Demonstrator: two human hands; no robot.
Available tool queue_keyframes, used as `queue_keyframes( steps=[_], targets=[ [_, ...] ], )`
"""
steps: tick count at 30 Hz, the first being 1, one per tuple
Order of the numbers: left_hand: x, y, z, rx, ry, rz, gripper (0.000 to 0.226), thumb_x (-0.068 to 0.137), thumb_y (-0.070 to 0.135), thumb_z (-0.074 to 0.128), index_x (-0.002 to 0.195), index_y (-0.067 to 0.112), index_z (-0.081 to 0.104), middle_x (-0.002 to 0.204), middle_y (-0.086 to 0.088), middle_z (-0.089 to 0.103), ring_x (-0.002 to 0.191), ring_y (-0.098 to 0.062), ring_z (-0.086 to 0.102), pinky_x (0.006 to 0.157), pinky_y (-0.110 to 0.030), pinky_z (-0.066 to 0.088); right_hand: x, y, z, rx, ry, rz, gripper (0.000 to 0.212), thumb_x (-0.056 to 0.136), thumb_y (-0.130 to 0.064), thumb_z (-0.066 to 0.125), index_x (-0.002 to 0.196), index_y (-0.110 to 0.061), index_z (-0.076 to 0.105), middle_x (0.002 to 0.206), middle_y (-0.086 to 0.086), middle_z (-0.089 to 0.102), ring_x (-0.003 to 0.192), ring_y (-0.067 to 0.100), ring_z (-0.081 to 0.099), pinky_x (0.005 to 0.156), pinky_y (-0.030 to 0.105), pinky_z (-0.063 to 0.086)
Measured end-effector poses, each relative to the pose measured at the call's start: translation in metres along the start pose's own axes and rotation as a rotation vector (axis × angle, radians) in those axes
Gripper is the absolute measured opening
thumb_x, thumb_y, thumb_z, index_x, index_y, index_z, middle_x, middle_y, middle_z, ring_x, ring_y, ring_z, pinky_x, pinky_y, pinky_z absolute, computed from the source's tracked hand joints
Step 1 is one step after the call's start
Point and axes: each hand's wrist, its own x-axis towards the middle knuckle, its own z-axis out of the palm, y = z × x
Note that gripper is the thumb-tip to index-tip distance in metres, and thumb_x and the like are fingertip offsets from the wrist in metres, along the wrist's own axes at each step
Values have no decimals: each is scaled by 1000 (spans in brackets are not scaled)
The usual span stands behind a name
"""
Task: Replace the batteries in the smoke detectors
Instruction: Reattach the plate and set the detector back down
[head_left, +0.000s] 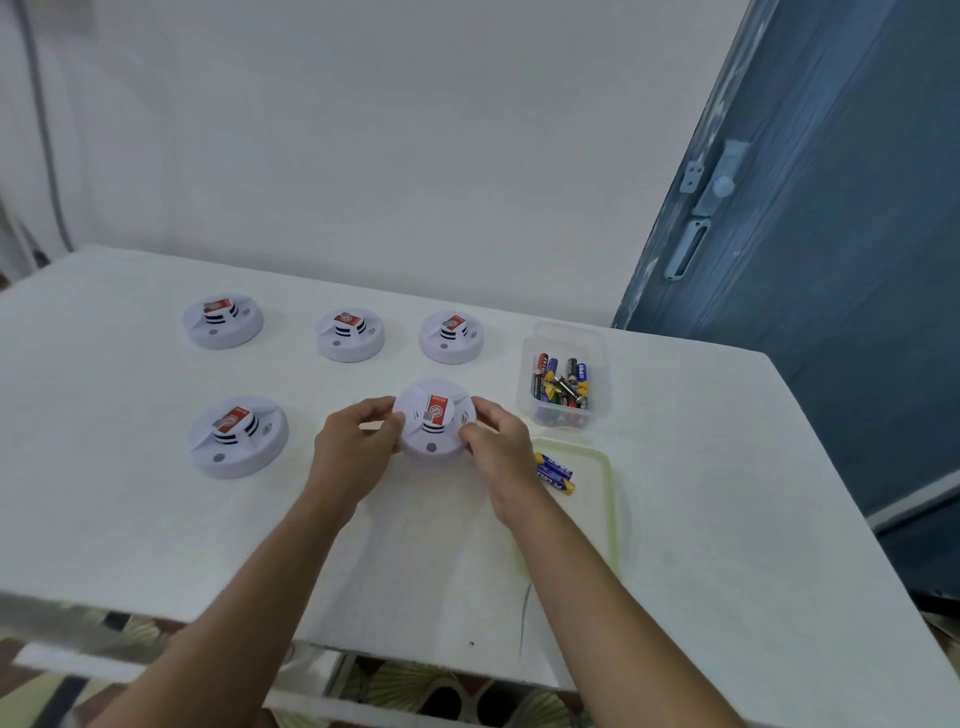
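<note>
A white smoke detector (434, 423) with a red label sits tilted between my two hands at the middle of the table. My left hand (358, 441) grips its left rim and my right hand (498, 441) grips its right rim. Several more detectors stand on the table: one at the near left (238, 436) and three in a back row (222, 320), (350, 335), (451, 336). A clear tub (563, 343) at the right holds several batteries (561, 382). Two blue batteries (555, 472) lie on a pale green tray (605, 499).
The white table (156, 530) ends close to me, with a patterned floor below its front edge. A blue door (831, 260) stands at the right beyond the table's corner. A white wall runs behind the table.
</note>
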Motion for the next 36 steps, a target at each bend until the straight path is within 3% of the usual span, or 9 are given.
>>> queue_keyframes(
  steps=[3,8,11,15,21,23,25,27,36],
  targets=[
    [8,-3,1,222,-4,61,29,95,28,54,121,23,67,113,6,70,88,-13,67,88,-32,51,1,0,4,-46,-24,-7,28,85,-7,52,99,-20,72,102,-4,74,96,12,64,80,28,51],
    [26,-11,3,450,-27,153,28,98,25,47,114,19,69,111,-3,69,93,-21,60,78,-26,35,2,-2,9,-122,-13,-22,19,87,-10,48,90,-11,67,92,0,72,81,13,55,65,26,41],
    [30,-13,4,496,-43,159,26,99,23,46,107,12,68,103,-7,69,90,-26,58,74,-28,34,5,-2,10,-156,-40,-16,17,89,-10,47,89,-7,63,94,4,71,78,14,52,62,26,38],
    [34,-13,3,513,-38,155,34,99,27,50,124,11,66,118,-9,69,106,-28,61,86,-29,39,8,-2,9,-193,-65,-4,22,91,-11,47,99,-9,67,99,1,72,80,12,55,62,23,39],
    [34,-8,0,472,-40,140,32,96,26,55,122,12,67,117,-6,70,99,-21,63,83,-26,39,16,-4,10,-190,-25,33,21,90,-14,51,70,-18,45,71,-3,48,66,14,39,56,27,28],
    [37,-8,-1,451,-17,113,40,93,27,60,130,11,60,125,-5,65,101,-20,64,90,-28,40,20,-4,11,-197,-41,53,6,89,-17,52,83,-19,54,85,-1,54,77,16,45,60,27,32],
    [39,-3,0,416,10,101,48,91,29,63,135,12,53,127,-3,61,94,-18,62,90,-29,41,24,-4,13,-184,-58,56,29,90,-20,54,118,-22,60,115,0,59,103,18,53,75,28,41],
    [44,4,2,388,40,116,50,91,29,63,136,13,50,126,-2,60,91,-16,59,88,-28,41,30,-5,14,-164,-7,59,47,89,-22,57,136,-23,54,135,-1,56,122,20,51,90,32,44],
    [105,45,21,540,-148,267,39,93,30,56,129,15,59,129,-7,61,113,-23,58,89,-29,40,70,-36,11,-88,67,11,48,89,-12,52,136,-20,51,141,3,51,118,20,50,90,33,40]
  ],
)
